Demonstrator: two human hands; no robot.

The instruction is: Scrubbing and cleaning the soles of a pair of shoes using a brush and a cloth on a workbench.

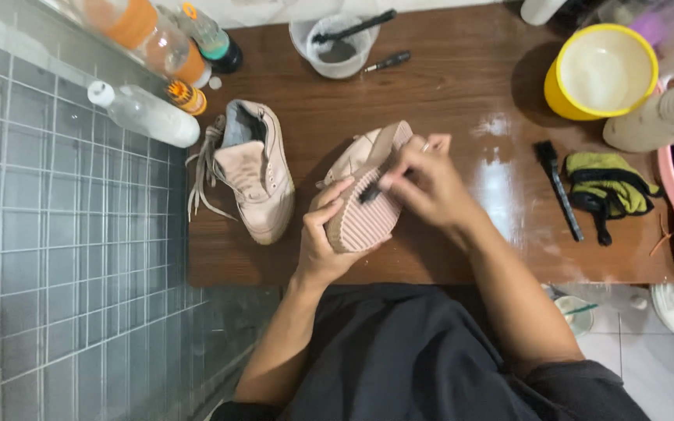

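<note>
Brown wooden tabletop [446,101] beside grey tiled wall. Yellow round plastic bowl [601,72] far right; clear bottles with orange labels [146,31] far left. Second beige lace-up shoe [255,168] lies near. Left hand [323,238] closed around beige shoe with ribbed pinkish sole [364,206], sole turned upward, at table centre. Right hand [423,183] pinches small dark brush [371,192] against sole.

Under the left hand's fingers [329,209] the upturned shoe [364,191] shows a pale pink, ribbed sole. Beyond those fingers lies a matching beige-pink shoe [257,175] on a dark brown table [446,86]. Past the right hand's fingers [419,160] stands a yellow bowl [601,72], white inside.
</note>
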